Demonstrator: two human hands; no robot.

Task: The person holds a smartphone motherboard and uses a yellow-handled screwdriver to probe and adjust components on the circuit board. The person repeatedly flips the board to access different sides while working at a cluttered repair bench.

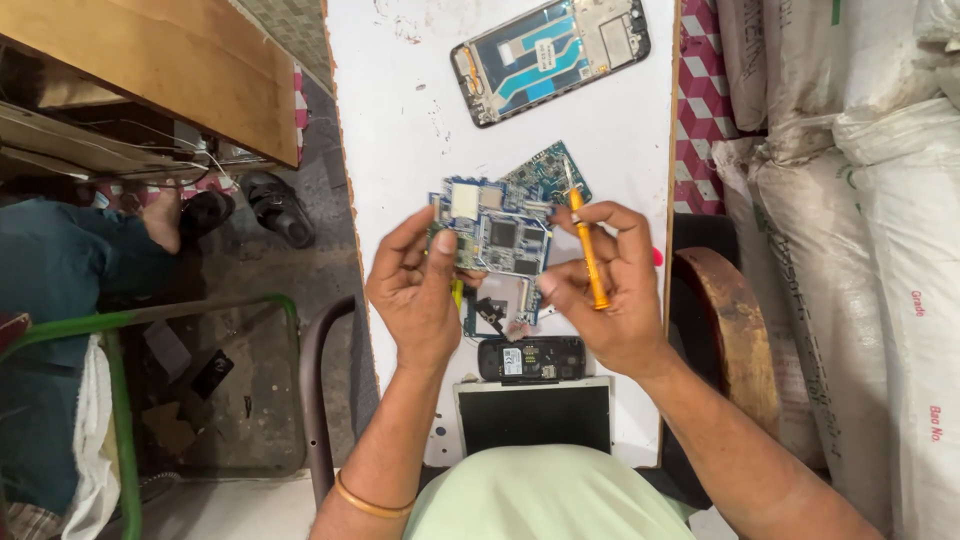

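I see the left hand (415, 290) gripping a blue circuit board (497, 232) by its left edge, lifted above the white table (400, 120). The right hand (610, 290) pinches the board's lower right corner while clasping an orange screwdriver (588, 250). Beyond the board lies an opened phone frame (550, 55); nearer, a black phone (532, 358).

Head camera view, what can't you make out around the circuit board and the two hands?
- Circuit board: its lower left edge is covered by the left hand.
- Orange screwdriver: its grip is partly wrapped by the right hand.
- Part under the hands: mostly hidden.
- Dark phone: its label is too small.
- Tablet: its lower edge is hidden by the green shirt.
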